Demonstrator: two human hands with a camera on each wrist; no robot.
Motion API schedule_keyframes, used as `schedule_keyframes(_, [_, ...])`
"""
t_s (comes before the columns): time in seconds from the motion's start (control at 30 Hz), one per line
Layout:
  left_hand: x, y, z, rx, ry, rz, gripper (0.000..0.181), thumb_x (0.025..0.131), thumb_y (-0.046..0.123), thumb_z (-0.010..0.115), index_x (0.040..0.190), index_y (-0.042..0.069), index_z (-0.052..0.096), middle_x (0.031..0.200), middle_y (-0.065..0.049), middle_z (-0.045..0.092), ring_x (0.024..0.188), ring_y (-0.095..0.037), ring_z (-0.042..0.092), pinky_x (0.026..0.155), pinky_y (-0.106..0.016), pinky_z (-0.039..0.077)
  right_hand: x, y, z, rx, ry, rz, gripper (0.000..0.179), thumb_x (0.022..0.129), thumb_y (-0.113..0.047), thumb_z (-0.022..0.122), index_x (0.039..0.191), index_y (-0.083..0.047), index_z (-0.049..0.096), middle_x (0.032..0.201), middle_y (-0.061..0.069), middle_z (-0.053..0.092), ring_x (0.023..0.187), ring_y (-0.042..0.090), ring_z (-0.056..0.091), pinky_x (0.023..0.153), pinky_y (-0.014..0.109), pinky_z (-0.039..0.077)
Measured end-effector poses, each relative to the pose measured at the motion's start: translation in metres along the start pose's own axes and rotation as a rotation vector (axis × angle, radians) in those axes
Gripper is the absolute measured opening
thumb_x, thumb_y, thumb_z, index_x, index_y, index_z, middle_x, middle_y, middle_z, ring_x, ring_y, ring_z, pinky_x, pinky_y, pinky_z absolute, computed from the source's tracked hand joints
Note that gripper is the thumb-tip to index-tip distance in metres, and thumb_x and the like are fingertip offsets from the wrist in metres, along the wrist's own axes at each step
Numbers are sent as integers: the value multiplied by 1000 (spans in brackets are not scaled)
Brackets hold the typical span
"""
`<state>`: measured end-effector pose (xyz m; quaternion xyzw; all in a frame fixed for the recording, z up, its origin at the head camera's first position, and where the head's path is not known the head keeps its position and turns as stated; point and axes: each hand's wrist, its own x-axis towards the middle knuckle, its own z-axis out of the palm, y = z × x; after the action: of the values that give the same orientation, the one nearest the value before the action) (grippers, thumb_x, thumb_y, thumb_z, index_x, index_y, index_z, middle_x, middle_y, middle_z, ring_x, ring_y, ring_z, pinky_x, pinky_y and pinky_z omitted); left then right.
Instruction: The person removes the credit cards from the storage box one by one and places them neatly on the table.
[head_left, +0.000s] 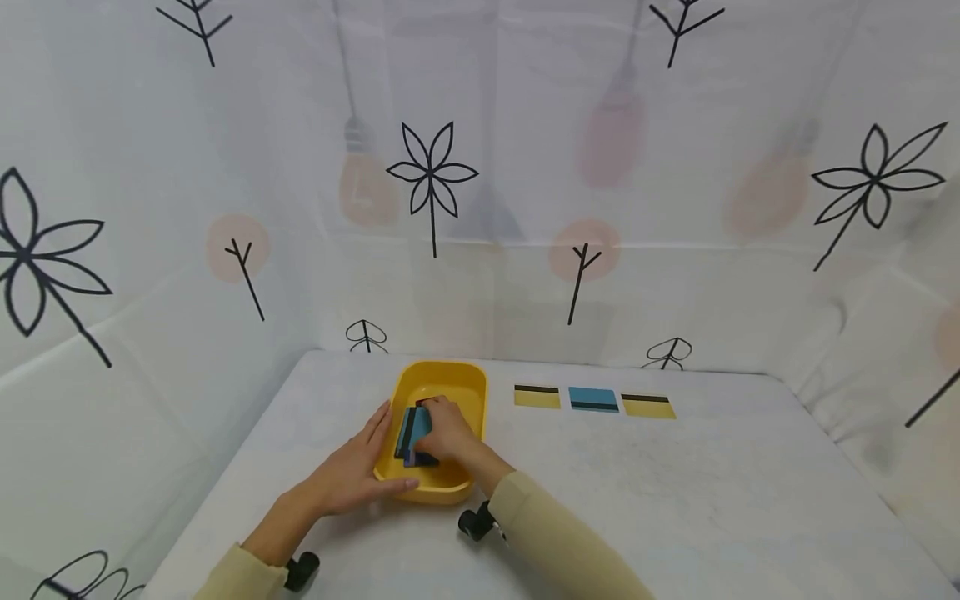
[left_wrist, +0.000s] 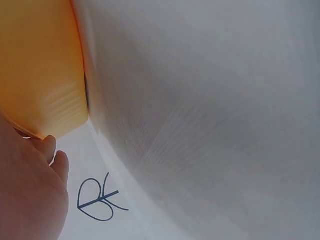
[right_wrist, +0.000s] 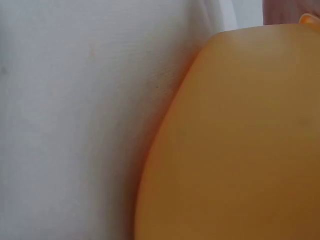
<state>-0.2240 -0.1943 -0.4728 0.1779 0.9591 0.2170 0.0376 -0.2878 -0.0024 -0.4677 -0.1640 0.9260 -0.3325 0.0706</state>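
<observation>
A yellow plastic tray [head_left: 477, 383] stands on the white table, its side filling much of both wrist views. My left hand [head_left: 352, 471] rests against its left side, fingers fairly straight along the rim and thumb over the near edge. Reaching into the tray, my right hand [head_left: 450, 432] has its fingers curled at a small bunch of cards [head_left: 412, 429]. The top card is blue with a dark stripe; darker cards show under it. The hand hides part of the bunch, and the right wrist view shows only the tray's outer side.
To the right of the tray, three striped cards lie in a row: a yellow card [head_left: 537, 397], a blue card [head_left: 593, 399] and another yellow card [head_left: 648, 407]. A white cloth [head_left: 495, 292] printed with plants and bulbs hangs behind the table [head_left: 675, 500] and at its sides.
</observation>
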Motion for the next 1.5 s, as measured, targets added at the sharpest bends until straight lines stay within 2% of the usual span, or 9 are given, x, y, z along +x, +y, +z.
schedule_keyframes(0.23, [-3, 0, -4, -6, 6, -19, 117, 85, 75, 62, 165, 9, 8, 173, -4, 2, 153, -34, 29, 118, -57, 35, 3, -4, 2, -17, 3, 0, 70, 84, -23, 86, 143, -2, 55, 144, 14, 51, 120, 28, 48, 110, 42, 45])
schedule_keyframes(0.47, [-2, 0, -3, -5, 16, -9, 117, 86, 74, 62, 165, 7, 9, 173, -5, 2, 152, -35, 30, 118, -57, 35, 1, -7, 2, 6, 34, 56, 70, 82, -23, 88, 140, -2, 57, 134, 13, 46, 116, 28, 42, 106, 40, 47])
schedule_keyframes(0.7, [-4, 2, -4, -7, 12, -14, 117, 86, 73, 63, 165, 7, 9, 173, -5, 3, 153, -35, 29, 118, -58, 34, 0, -7, 3, 30, 25, 87, 70, 78, -25, 91, 136, -3, 58, 126, 13, 43, 114, 28, 40, 102, 40, 48])
schedule_keyframes(1.2, [-2, 2, -3, -5, 23, 11, 115, 86, 72, 63, 164, 5, 12, 173, -7, 4, 153, -36, 28, 117, -59, 34, -2, -6, 3, -3, 104, 106, 75, 77, -27, 93, 136, 0, 56, 131, 16, 45, 115, 30, 42, 106, 41, 47])
schedule_keyframes(1.3, [-2, 2, -2, -8, 17, 8, 115, 86, 72, 63, 164, 5, 11, 173, -8, 4, 152, -37, 28, 117, -59, 34, -3, -5, 3, 3, 136, 120, 68, 79, -23, 90, 133, 0, 57, 124, 14, 50, 110, 28, 45, 104, 41, 48])
schedule_keyframes(1.5, [0, 2, 0, -8, 10, 9, 116, 86, 73, 63, 164, 5, 11, 173, -8, 4, 152, -36, 29, 118, -58, 34, -2, -1, 1, 98, 171, 143, 38, 85, -10, 82, 116, 0, 63, 106, 9, 61, 93, 23, 54, 94, 38, 55])
